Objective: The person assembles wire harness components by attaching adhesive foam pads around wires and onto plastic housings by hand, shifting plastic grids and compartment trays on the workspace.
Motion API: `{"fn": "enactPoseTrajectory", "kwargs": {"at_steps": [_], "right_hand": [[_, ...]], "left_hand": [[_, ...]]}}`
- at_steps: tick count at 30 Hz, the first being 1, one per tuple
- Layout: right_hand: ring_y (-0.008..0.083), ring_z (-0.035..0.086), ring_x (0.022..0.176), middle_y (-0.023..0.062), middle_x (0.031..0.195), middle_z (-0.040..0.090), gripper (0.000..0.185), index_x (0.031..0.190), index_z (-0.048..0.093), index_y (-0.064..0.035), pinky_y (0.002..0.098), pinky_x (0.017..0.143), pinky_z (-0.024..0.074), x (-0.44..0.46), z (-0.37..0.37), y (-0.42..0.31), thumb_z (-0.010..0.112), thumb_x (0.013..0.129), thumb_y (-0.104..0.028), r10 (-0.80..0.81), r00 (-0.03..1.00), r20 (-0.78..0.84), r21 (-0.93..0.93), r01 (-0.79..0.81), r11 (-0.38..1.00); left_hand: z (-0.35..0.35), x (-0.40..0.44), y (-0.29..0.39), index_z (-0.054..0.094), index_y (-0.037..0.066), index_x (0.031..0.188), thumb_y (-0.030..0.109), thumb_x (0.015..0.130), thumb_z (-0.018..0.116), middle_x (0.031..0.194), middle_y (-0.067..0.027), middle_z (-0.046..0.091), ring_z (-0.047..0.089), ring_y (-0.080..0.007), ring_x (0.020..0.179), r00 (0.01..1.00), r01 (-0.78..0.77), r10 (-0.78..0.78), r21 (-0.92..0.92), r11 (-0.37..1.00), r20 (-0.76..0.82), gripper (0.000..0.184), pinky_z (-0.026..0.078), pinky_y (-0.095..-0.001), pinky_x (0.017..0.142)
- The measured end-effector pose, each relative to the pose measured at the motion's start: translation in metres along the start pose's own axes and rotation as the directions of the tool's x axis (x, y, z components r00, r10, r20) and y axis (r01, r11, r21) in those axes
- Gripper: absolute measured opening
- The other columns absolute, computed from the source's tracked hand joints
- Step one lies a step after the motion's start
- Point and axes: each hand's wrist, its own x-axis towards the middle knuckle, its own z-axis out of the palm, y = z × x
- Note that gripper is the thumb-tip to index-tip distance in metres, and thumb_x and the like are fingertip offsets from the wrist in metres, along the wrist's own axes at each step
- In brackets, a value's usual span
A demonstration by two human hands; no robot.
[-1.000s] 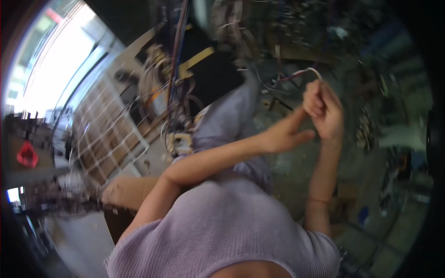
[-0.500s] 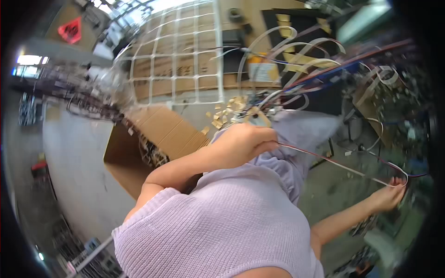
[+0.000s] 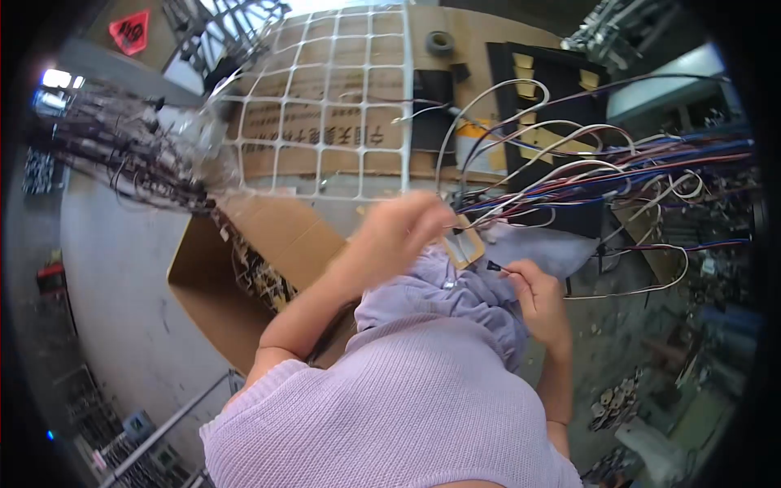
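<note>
My right hand [image 3: 538, 297] pinches a cable with a black end [image 3: 494, 266] above the lap. My left hand [image 3: 403, 232] is blurred by motion, up and to the left of it, and what its fingers hold, if anything, cannot be made out. Between the two hands lies a small tan frame-like piece [image 3: 464, 246] with a pale middle. Beyond it, a bundle of red, blue, white and black cables [image 3: 634, 163] runs off to the right. One pale cable [image 3: 626, 293] loops at the right, behind my right hand.
An open cardboard box [image 3: 207, 289] holds dark cables at the left. A white wire grid [image 3: 327, 102] stands before flat cardboard [image 3: 480, 28]. Black panels [image 3: 553, 81] with tan tape lie behind the bundle. More dark cables [image 3: 122, 154] hang at the far left.
My right hand has come in from the far right to the lap with the cable's black end. My left hand has let go of the red and white cable and moved slightly up and left.
</note>
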Motion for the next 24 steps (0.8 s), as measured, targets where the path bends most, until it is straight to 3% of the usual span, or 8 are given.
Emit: {"fn": "enactPoseTrajectory", "kwargs": {"at_steps": [3,6,12,14,16,17,19,24], "right_hand": [[0.0136,0.057,0.059,0.0079,0.079,0.066,0.014,0.102,0.060,0.0013,0.0281,0.056,0.0442,-0.012,-0.010,0.012,0.051,0.096,-0.008,0.321,0.942,0.102,0.207,-0.336,0.919],[0.0070,0.048,0.058,0.0018,0.074,0.059,0.015,0.103,0.060,0.0013,0.0239,0.054,0.0410,-0.028,-0.002,0.022,0.048,0.097,-0.006,0.315,0.948,0.042,0.375,-0.307,0.875],[0.0087,0.055,0.074,0.0052,0.088,0.065,0.022,0.113,0.064,-0.0002,0.0230,0.067,0.0451,-0.048,-0.004,0.039,0.053,0.094,-0.004,0.340,0.940,-0.022,0.486,-0.286,0.825],[0.0099,0.057,0.078,0.0057,0.092,0.066,0.019,0.110,0.065,0.0002,0.0241,0.070,0.0463,-0.053,-0.001,0.052,0.056,0.093,-0.004,0.345,0.931,-0.123,0.498,-0.242,0.832],[0.0134,0.060,0.081,0.0075,0.097,0.066,0.017,0.106,0.065,0.0010,0.0269,0.071,0.0490,-0.054,0.013,0.086,0.059,0.093,-0.007,0.244,0.945,-0.218,0.468,-0.118,0.876],[0.0136,0.061,0.082,0.0086,0.098,0.066,0.017,0.106,0.065,0.0014,0.0271,0.071,0.0492,-0.052,0.010,0.088,0.059,0.092,-0.007,0.296,0.949,-0.107,0.604,-0.174,0.777],[0.0129,0.061,0.082,0.0094,0.099,0.066,0.019,0.109,0.065,0.0013,0.0259,0.071,0.0491,-0.050,0.005,0.090,0.058,0.092,-0.006,0.234,0.959,-0.161,0.573,-0.102,0.813],[0.0185,0.064,0.092,0.0121,0.104,0.067,0.023,0.113,0.065,0.0005,0.0285,0.080,0.0492,-0.045,0.003,0.101,0.055,0.092,-0.004,0.123,0.858,-0.499,0.450,0.135,0.883]], "left_hand": [[-0.022,0.082,-0.009,0.064,0.001,0.095,0.014,0.092,0.056,0.082,-0.0170,0.064,0.063,-0.0331,0.075,0.939,-0.216,0.257,0.187,0.958,-0.229,0.016,0.049,-0.0400,0.068],[-0.022,0.189,-0.046,0.064,0.001,0.095,0.015,0.090,0.056,0.089,-0.0199,0.065,0.065,-0.0359,0.084,0.838,-0.342,0.487,0.459,0.820,-0.246,0.017,0.050,-0.0453,0.075],[0.003,0.271,-0.091,0.065,0.004,0.094,0.023,0.084,0.064,0.107,-0.0197,0.061,0.059,-0.0380,0.105,0.966,-0.047,0.237,0.838,0.544,-0.100,0.022,0.049,-0.0463,0.087],[-0.001,0.273,-0.108,0.063,0.002,0.091,0.018,0.081,0.062,0.095,-0.0210,0.062,0.057,-0.0385,0.104,0.877,-0.146,0.471,0.879,0.453,-0.097,0.019,0.048,-0.0476,0.088],[-0.002,0.276,-0.106,0.066,0.003,0.098,0.018,0.078,0.062,0.101,-0.0218,0.065,0.060,-0.0393,0.104,0.970,-0.056,0.224,0.808,0.587,-0.096,0.025,0.049,-0.0478,0.088],[-0.002,0.261,-0.087,0.066,0.002,0.095,0.013,0.078,0.060,0.100,-0.0204,0.064,0.061,-0.0389,0.095,0.921,-0.242,0.384,0.679,0.693,-0.063,0.021,0.050,-0.0467,0.082],[-0.024,0.261,-0.122,0.063,0.001,0.104,0.011,0.082,0.056,0.113,-0.0188,0.061,0.063,-0.0335,0.099,0.896,-0.319,0.433,0.820,0.475,0.097,0.025,0.052,-0.0399,0.084],[0.000,0.174,0.002,0.056,-0.005,0.115,0.015,0.095,0.054,0.109,-0.0190,0.059,0.066,-0.0281,0.099,0.744,-0.254,0.348,0.240,0.937,-0.570,0.028,0.058,-0.0387,0.083]]}}
